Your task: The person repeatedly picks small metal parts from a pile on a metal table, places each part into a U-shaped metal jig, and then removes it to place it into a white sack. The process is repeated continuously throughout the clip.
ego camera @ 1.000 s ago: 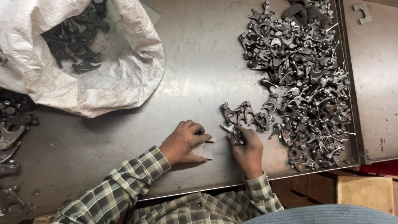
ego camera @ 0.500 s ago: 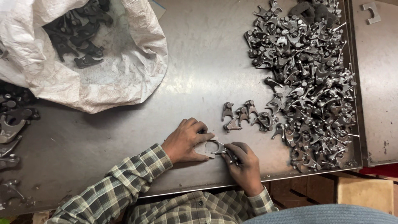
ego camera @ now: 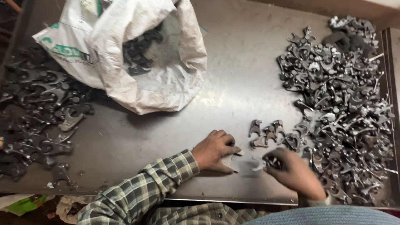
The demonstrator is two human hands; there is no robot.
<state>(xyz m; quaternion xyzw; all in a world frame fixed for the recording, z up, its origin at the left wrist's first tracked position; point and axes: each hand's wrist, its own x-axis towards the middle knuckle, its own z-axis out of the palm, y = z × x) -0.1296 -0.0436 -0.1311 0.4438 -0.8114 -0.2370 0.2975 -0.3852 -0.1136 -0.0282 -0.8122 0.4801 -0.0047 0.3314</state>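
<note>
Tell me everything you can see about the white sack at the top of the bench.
The white sack looks like woven plastic, crumpled and slumped on its side on the metal bench. Its mouth gapes open toward the upper middle, showing dark forged metal parts lying inside. Green print marks its left side. Its left edge lies against a heap of dark parts; whether they touch is unclear. Neither hand touches it: the left hand rests flat on the bench well below it.

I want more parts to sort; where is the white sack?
The white sack lies open at the head view's upper left, on the metal table, beside the dark parts pile.
</note>
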